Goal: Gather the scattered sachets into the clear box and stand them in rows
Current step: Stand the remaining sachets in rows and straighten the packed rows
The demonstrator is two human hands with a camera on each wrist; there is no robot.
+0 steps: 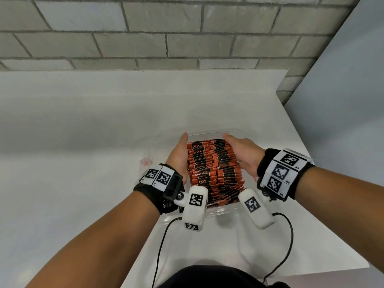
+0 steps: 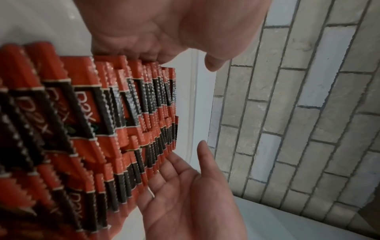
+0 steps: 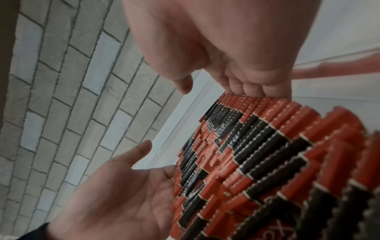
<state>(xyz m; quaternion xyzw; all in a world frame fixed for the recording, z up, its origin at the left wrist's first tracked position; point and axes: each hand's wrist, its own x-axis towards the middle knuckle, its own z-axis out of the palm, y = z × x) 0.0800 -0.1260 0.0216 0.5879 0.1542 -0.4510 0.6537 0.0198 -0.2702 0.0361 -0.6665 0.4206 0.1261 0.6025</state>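
Sachets (image 1: 214, 171) stand packed in rows inside the clear box (image 1: 239, 133) on the white table (image 1: 83, 142); the left hand (image 1: 179, 156) and right hand (image 1: 242, 154), fingers straight, press flat against opposite sides, likely squeezing the rows upright and even

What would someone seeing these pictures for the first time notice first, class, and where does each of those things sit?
The eye goes first to the dense block of red-and-black sachets standing on edge in rows inside the clear box on the white table. Next come the two bare hands pressing it from either side: the left hand flat against its left edge, the right hand against its right. Marker-covered wrist bands and a grey brick wall behind frame the scene.
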